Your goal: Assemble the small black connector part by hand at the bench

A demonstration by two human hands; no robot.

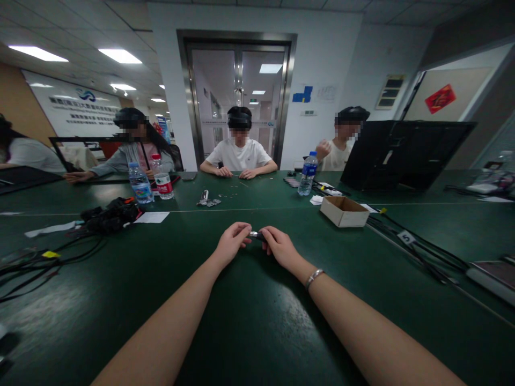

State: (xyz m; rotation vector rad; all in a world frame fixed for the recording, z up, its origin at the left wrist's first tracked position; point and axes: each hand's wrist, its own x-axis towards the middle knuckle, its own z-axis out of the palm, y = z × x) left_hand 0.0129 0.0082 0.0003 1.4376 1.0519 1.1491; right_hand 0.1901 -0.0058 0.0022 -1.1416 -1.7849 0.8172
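Both my hands meet over the green table [257,321], gripping one small cylindrical object [254,234] between them. It has a shiny silver section in the middle and a dark part toward the right; its exact kind is too small to make out. My left hand [234,239] pinches the silver end with thumb and fingers. Around the dark end, the fingers of my right hand [279,245] are closed, hiding much of it. A silver bracelet [314,279] circles my right wrist.
An open cardboard box [344,213] stands right of my hands, near black cables [422,257]. Left are a black cable bundle [110,214], white paper [153,217] and two bottles [140,185]. Small metallic pieces [208,199] lie ahead. Several people wearing headsets sit across the table.
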